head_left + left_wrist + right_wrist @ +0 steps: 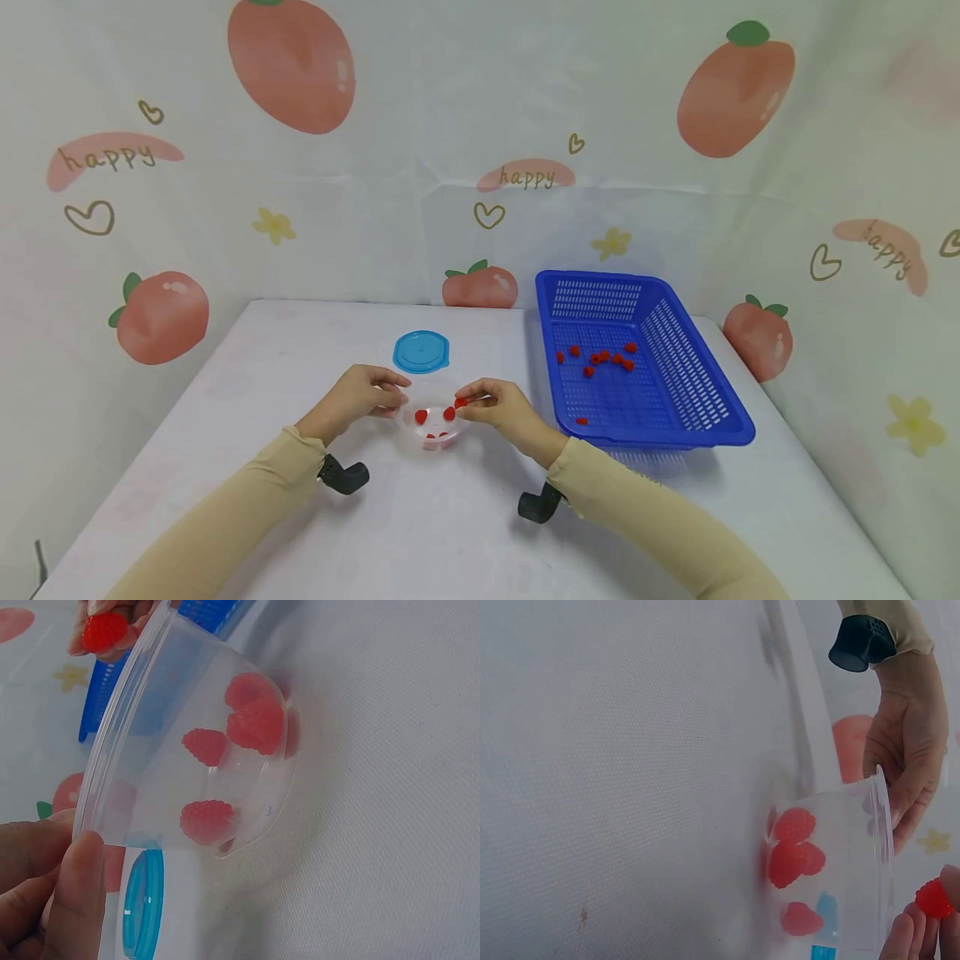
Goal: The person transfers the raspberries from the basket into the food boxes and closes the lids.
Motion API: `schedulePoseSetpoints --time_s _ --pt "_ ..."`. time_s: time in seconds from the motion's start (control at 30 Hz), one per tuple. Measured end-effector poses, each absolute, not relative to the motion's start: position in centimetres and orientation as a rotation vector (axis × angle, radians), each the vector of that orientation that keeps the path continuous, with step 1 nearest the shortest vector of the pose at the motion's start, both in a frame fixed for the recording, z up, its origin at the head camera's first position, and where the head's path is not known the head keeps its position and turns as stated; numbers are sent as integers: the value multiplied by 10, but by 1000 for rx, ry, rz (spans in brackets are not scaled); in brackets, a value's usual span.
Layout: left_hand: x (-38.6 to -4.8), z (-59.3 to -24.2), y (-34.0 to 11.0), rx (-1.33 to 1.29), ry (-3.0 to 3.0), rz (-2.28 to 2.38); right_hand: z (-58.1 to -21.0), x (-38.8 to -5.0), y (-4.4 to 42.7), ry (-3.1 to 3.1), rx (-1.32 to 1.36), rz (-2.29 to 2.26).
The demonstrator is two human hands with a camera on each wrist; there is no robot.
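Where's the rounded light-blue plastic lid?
In the head view, the lid lies on the white table, beyond the clear round plastic bowl and left of the rectangular blue plastic basket.

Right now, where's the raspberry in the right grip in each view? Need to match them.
Head: raspberry below centre, slightly left.
Left wrist: raspberry near the top-left corner.
Right wrist: raspberry at lower right, near the edge.
Shared landmark: clear tub with loose raspberries inside.
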State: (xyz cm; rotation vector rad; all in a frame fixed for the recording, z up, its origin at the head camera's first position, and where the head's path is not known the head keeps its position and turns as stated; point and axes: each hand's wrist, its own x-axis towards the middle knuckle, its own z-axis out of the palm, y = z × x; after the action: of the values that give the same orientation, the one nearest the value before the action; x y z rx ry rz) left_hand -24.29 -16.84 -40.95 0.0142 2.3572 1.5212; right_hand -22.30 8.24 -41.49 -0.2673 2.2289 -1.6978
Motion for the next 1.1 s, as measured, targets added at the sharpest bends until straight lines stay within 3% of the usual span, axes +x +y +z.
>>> schedulePoseSetpoints --time_s 1.1 --pt "-243 -411 -170 20 2350 1541 -405 -221 89 2206 -317 -1711"
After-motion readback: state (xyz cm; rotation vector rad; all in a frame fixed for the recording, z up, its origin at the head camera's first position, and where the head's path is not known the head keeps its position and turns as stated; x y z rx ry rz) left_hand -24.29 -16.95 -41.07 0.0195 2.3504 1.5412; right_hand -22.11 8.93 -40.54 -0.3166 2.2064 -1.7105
